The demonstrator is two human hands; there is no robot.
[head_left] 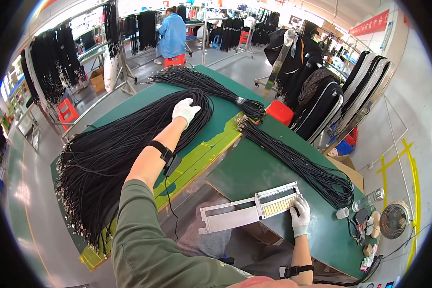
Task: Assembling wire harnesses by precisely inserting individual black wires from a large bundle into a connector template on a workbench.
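My left hand (pixel 185 112), in a white glove, reaches far out over a large pile of black cables (pixel 125 129). Its fingers are curled in on the cables at the looped far right end of the pile. Metal-tipped cable ends fan out at the pile's left side. My right hand (pixel 300 214), also gloved in white, grips the right end of a long pale frame-like fixture (pixel 233 220). That fixture has a plain left section and a right section with a row of yellowish slots; it juts over the table's near edge above my lap.
Another cable bundle (pixel 206 85) lies behind the pile, and a third bundle (pixel 297 158) stretches across the green table (pixel 245 168). A glass jar (pixel 368 199), pliers (pixel 354 229) and a small fan (pixel 394 220) stand at the right. A person in blue (pixel 173 34) sits farther off.
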